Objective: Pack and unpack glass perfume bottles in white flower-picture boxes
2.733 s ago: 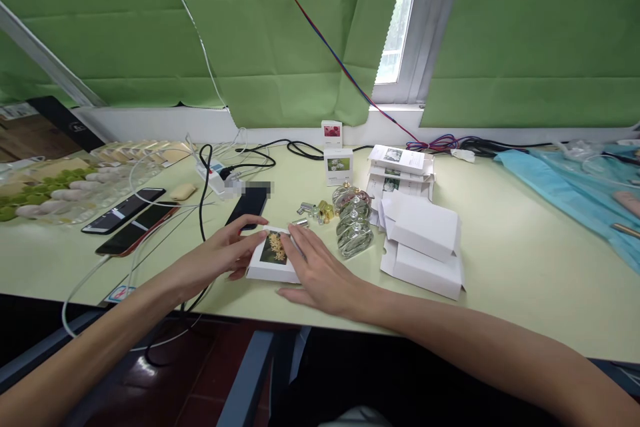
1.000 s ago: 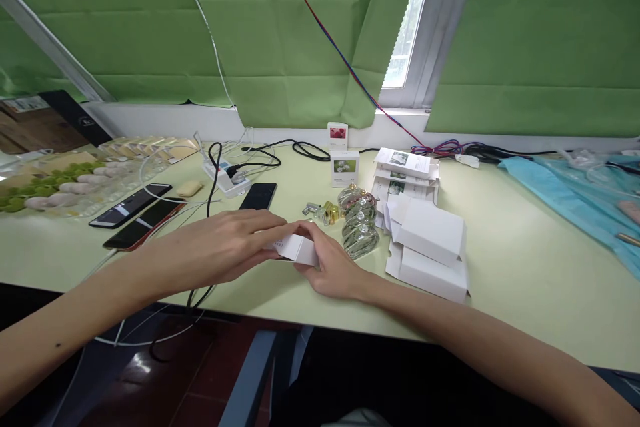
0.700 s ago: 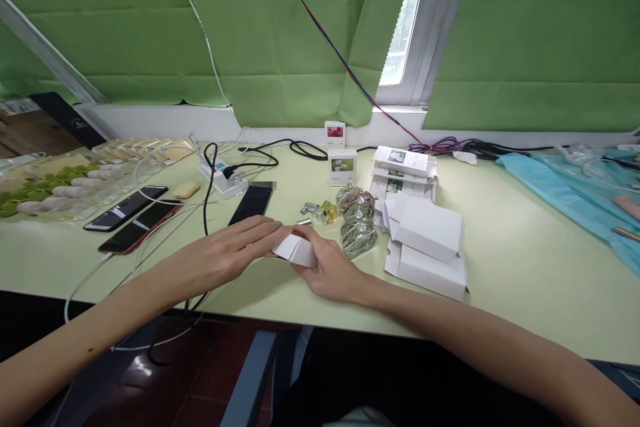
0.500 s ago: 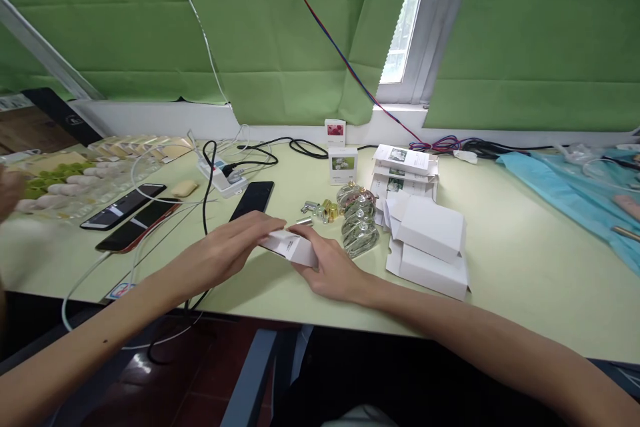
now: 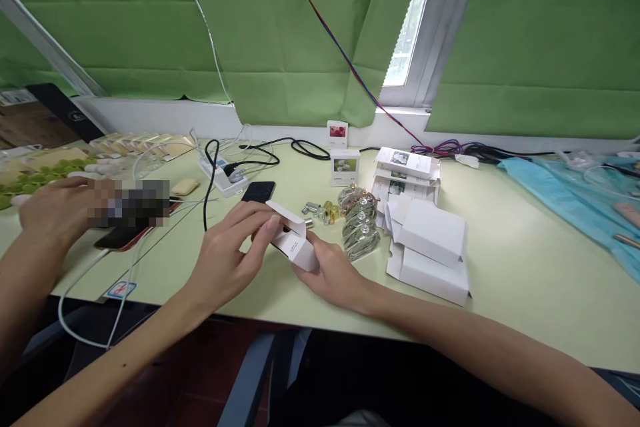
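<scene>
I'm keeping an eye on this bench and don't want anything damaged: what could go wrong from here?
The raised flap of the white box could crease under the left hand. The clear glass bottles stand just beyond the right hand, so a knock might topple them. The black cable runs behind the left hand and might snag it.

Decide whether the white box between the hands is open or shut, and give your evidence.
Open: the box's flap stands raised beside the left hand's fingers.
</scene>
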A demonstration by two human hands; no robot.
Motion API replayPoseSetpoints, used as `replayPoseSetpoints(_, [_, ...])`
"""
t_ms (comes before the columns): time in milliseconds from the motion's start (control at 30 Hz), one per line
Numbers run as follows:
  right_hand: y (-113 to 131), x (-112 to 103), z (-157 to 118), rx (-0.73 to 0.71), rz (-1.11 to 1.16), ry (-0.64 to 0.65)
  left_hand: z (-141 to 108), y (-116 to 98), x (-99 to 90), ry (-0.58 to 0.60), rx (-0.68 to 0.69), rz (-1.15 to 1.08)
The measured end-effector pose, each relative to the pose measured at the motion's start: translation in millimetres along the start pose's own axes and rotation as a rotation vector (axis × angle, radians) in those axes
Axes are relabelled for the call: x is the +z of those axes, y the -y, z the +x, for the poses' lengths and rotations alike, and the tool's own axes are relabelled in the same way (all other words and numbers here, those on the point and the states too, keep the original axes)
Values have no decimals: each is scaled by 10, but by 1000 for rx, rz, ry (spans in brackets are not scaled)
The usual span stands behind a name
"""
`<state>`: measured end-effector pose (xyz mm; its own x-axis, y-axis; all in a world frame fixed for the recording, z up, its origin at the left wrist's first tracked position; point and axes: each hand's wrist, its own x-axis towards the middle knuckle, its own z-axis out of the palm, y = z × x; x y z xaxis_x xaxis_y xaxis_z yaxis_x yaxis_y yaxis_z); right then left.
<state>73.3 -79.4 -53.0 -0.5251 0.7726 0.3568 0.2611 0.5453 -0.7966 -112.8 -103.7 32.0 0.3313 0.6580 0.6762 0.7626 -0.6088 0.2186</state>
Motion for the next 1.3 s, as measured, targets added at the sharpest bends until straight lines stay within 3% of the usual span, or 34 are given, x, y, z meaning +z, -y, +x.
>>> replayPoseSetpoints(167, [40,-4,-20,-30,-34,33,-49,13,-151,211,0,-43])
replayPoseSetpoints(333, [84,19,-37,-58,-112,60,-44,13,-225,265,-6,-52])
replayPoseSetpoints(633, [82,117,-53,-198,-319,33,-203,158,-220,234,-254,-305])
replayPoseSetpoints(833, [17,187,-75,-294,-469,14,-260,161,-248,194,-339,-379])
replayPoseSetpoints(967, [-4,208,-89,-308,-505,-11,-278,135,-306,190,-336,-273])
replayPoseSetpoints(1100, [27,183,-81,-233,-488,-46,-376,139,-352,115,-314,27])
replayPoseSetpoints(1167, [46,171,-76,-201,-485,-57,-425,141,-346,141,-389,24])
replayPoseSetpoints(1300, [63,181,-71,-165,-552,-42,-464,145,-269,172,-651,-226])
